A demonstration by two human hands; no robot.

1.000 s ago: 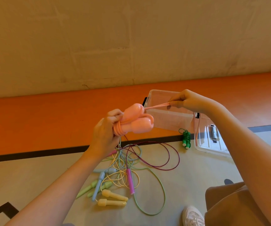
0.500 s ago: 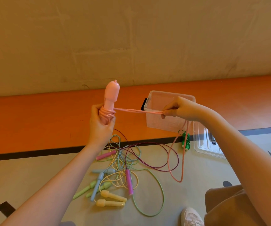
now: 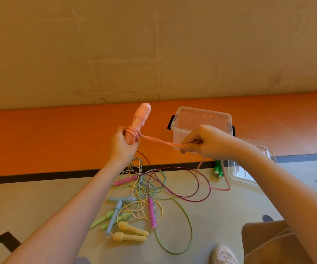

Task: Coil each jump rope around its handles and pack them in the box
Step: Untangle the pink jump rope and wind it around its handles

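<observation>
Left hand (image 3: pixel 122 144) clamped round the pale pink plastic jump-rope handles (image 3: pixel 140 116), held upright so turns stack below the knobs. Right hand (image 3: pixel 204 142) pinching the doubled pink cord (image 3: pixel 159 141), drawn taut sideways, likely to keep the coil tight; slack loop trailing to the floor (image 3: pixel 39 197). Just behind the right hand, clear plastic box (image 3: pixel 201 119) standing open, transparent lid (image 3: pixel 249 174) beside it, green coiled rope (image 3: pixel 218 168) lying outside. Below, tangled heap of pastel ropes (image 3: pixel 140 199) waiting, cords interlaced: likely snags ahead.
</observation>
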